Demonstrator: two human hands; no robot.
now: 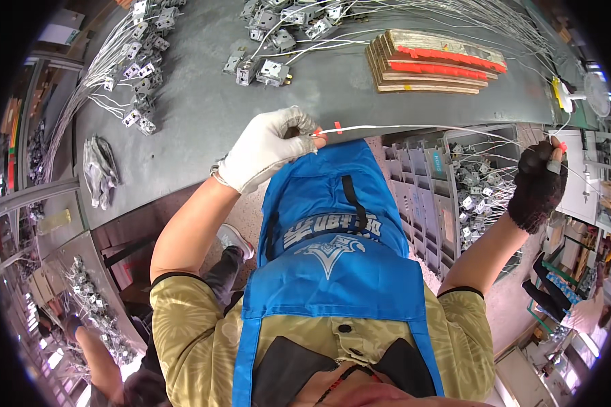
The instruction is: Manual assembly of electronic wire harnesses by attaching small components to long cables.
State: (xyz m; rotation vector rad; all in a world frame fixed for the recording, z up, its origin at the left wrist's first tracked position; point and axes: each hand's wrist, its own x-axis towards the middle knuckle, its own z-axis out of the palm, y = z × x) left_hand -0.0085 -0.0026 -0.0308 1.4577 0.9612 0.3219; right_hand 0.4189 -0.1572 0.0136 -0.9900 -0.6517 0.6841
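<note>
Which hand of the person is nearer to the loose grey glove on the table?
Left. The left hand is right of the grey glove; the right hand is much farther right.

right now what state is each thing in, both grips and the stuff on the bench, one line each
left grip: white-gloved, pinched on the wire
right grip: dark-gloved, closed on the wire
white wire: stretched between both grips, slightly curved
grey glove: unworn, lying on the bench
boards: stacked, some edges red
metal fittings: loosely heaped, wires attached
blue apron: worn
</note>
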